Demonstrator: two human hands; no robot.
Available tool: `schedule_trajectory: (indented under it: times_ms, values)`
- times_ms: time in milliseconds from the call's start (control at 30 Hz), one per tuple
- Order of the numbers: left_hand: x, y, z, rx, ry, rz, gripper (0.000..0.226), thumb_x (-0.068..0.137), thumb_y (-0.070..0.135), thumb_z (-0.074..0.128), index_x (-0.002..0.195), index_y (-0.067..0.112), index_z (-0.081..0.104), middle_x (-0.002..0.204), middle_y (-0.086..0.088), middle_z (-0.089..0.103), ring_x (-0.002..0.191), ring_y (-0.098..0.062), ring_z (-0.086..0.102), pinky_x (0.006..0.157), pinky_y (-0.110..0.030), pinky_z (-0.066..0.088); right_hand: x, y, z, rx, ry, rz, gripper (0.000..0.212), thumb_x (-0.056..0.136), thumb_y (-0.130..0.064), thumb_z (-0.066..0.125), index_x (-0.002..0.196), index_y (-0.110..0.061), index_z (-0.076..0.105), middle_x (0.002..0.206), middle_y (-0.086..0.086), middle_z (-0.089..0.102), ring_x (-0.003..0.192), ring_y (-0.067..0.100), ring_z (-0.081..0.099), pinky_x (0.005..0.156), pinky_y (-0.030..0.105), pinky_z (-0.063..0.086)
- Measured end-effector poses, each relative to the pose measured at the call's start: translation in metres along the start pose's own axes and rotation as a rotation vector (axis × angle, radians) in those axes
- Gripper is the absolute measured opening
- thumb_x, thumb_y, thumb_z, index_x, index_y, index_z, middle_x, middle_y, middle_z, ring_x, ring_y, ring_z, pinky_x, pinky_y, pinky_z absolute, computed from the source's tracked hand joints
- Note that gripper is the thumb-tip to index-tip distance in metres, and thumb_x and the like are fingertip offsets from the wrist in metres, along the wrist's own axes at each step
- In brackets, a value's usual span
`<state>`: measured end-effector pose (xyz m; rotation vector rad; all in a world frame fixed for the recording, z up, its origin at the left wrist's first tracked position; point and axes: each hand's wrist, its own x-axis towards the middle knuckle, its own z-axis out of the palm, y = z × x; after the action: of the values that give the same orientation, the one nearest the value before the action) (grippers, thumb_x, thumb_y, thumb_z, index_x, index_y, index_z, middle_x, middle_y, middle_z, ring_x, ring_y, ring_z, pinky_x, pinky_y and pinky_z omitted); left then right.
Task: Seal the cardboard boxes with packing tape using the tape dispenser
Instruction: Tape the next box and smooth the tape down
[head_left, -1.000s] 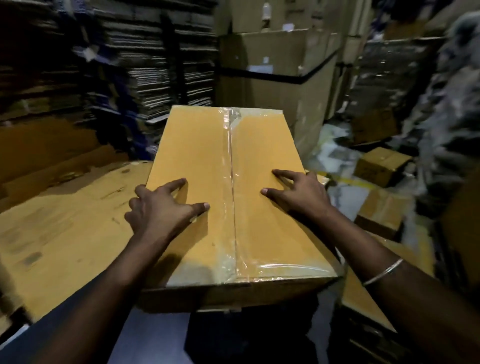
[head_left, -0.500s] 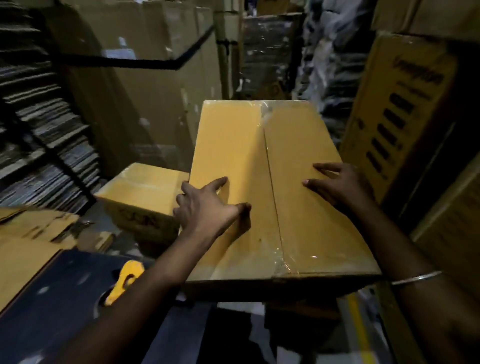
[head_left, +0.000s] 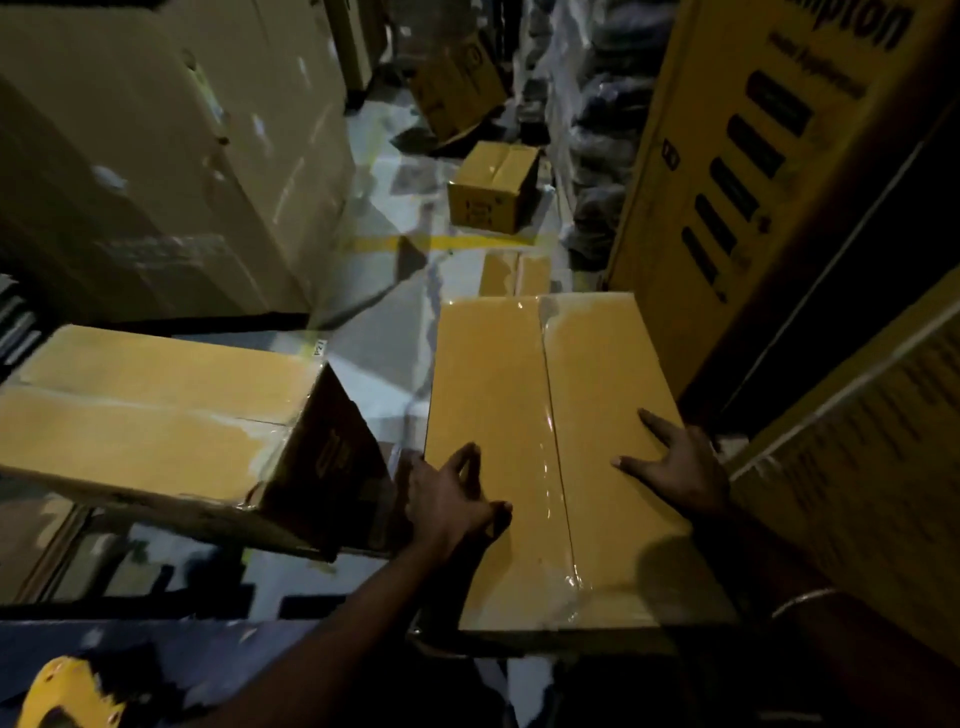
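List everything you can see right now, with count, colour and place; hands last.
held box: 1, tan, centre right, clear tape along its top seam
second sealed box: 1, tan, left, taped
smaller boxes on the floor: 3 that I can make out, tan to yellow, behind the held box
printed carton: 1, yellow with dark print, right
large cartons: pale, upper left, count unclear
floor line: 1, yellow, across the floor
tape dispenser: 1, yellow, bottom left corner, partly cut off
bangle: 1, silver, right wrist
left hand: on the held box's left edge, fingers over the side
right hand: flat on the box top, fingers spread
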<state>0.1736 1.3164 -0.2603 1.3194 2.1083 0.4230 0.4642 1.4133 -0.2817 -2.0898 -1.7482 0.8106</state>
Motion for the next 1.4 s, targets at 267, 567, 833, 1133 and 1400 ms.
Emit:
schedule_trajectory:
  times_ms: [267, 567, 833, 1133, 1400]
  values:
    - [0.023, -0.064, 0.070, -0.078, 0.001, -0.071, 0.104, 0.049, 0.078, 0.070, 0.142, 0.038, 0.045, 0.144, -0.012, 0.030, 0.135, -0.038, 0.037, 0.106, -0.049, 0.042, 0.033, 0.042, 0.074, 0.025, -0.185, 0.033, 0.088, 0.063, -0.050, 0.090, 0.142, -0.038, 0.052, 0.154, 0.014, 0.027, 0.139, 0.040, 0.033, 0.112, 0.052, 0.038]
    - [0.038, -0.096, 0.100, -0.092, -0.177, -0.111, 0.102, 0.058, 0.045, 0.084, 0.148, 0.029, 0.037, 0.148, -0.010, 0.022, 0.136, -0.040, 0.033, 0.108, -0.046, 0.042, 0.043, 0.087, 0.104, 0.007, -0.336, 0.008, 0.103, 0.054, -0.073, 0.082, 0.144, -0.032, 0.051, 0.161, 0.014, 0.017, 0.148, 0.032, 0.019, 0.118, 0.045, 0.021]
    - [0.045, -0.119, 0.078, -0.006, -0.352, -0.056, 0.089, 0.088, 0.042, 0.066, 0.159, 0.020, 0.017, 0.161, -0.021, 0.013, 0.146, -0.039, 0.025, 0.111, -0.043, 0.033, 0.024, 0.066, 0.115, -0.224, -0.299, 0.054, 0.089, 0.073, -0.064, 0.067, 0.151, -0.035, 0.037, 0.155, 0.022, 0.028, 0.140, 0.038, 0.030, 0.113, 0.043, 0.032]
    - [-0.036, -0.166, -0.017, -0.281, 0.037, -0.059, 0.057, 0.086, 0.030, 0.067, 0.135, 0.004, 0.055, 0.130, -0.007, 0.054, 0.119, -0.017, 0.050, 0.085, -0.018, 0.033, -0.088, -0.106, 0.172, -0.180, -0.242, -0.494, 0.031, 0.093, -0.028, 0.064, 0.119, -0.014, 0.069, 0.128, 0.012, 0.053, 0.118, 0.036, 0.048, 0.094, 0.043, 0.047]
    - [-0.200, -0.288, -0.101, -0.579, 0.610, -0.188, 0.033, 0.089, 0.015, 0.065, 0.122, 0.018, 0.063, 0.124, 0.002, 0.064, 0.115, -0.010, 0.059, 0.098, -0.028, 0.049, -0.261, -0.250, 0.253, -0.027, -0.477, -1.071, 0.040, 0.087, -0.040, 0.053, 0.103, -0.009, 0.073, 0.097, 0.013, 0.063, 0.093, 0.038, 0.061, 0.081, 0.044, 0.052]
